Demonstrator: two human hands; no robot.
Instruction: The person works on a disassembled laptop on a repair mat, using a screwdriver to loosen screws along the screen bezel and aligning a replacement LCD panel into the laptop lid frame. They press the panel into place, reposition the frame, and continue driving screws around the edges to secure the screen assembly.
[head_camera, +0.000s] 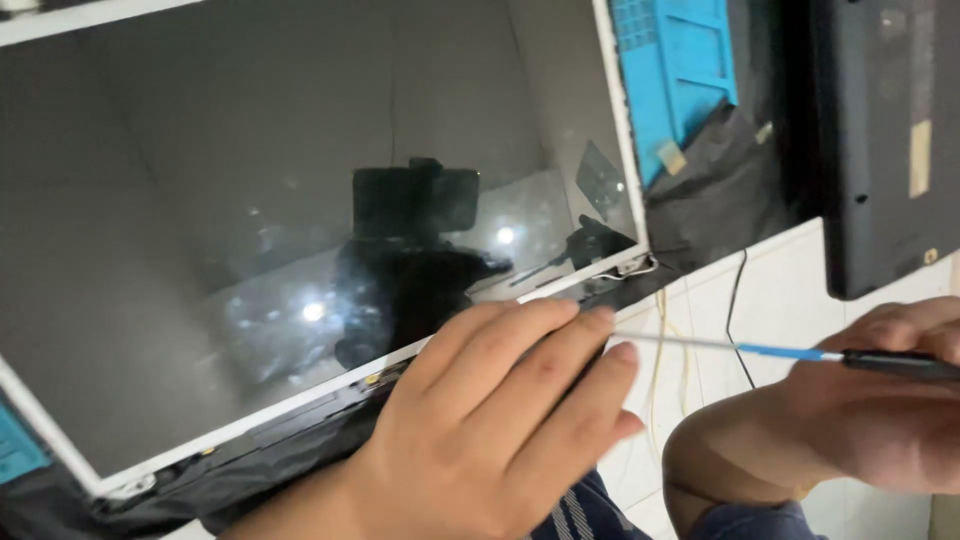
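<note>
Two hands: left grip (500, 420) flat on screen panel (300, 230), right grip (880, 400) closed round screwdriver (800, 354).

glossy glass screen panel (250, 200), metal screwdriver shaft (690, 345), matt black plastic laptop base (880, 130)

Large dark glossy screen panel (300, 220), white-edged, tilted.

Single head view, looking steeply down, close over tilted screen panel (300, 230)
</note>
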